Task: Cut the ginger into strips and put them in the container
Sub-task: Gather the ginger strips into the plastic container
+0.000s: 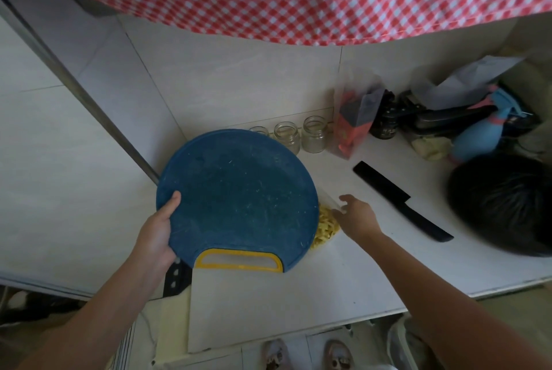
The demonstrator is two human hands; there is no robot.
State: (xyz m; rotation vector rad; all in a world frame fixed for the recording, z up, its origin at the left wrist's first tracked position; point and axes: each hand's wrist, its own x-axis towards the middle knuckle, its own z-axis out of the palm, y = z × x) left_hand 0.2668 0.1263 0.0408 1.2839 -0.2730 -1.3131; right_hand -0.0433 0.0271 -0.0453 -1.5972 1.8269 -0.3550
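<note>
Left hand point(155, 235) clamps the round blue plastic board point(239, 193) tilted above yellow ginger strips point(327, 226) — presumably shedding them — right hand point(357, 217), grip spread, steadying the clear container point(329, 200).

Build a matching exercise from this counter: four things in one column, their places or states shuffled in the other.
1 cutting board
2 knife
3 ginger strips
4 glass jars

A lying flat on the counter, untouched
B lined up by the wall
C gripped by the left hand
D piled at the board's right edge

Pairs: 1-C, 2-A, 3-D, 4-B
</note>
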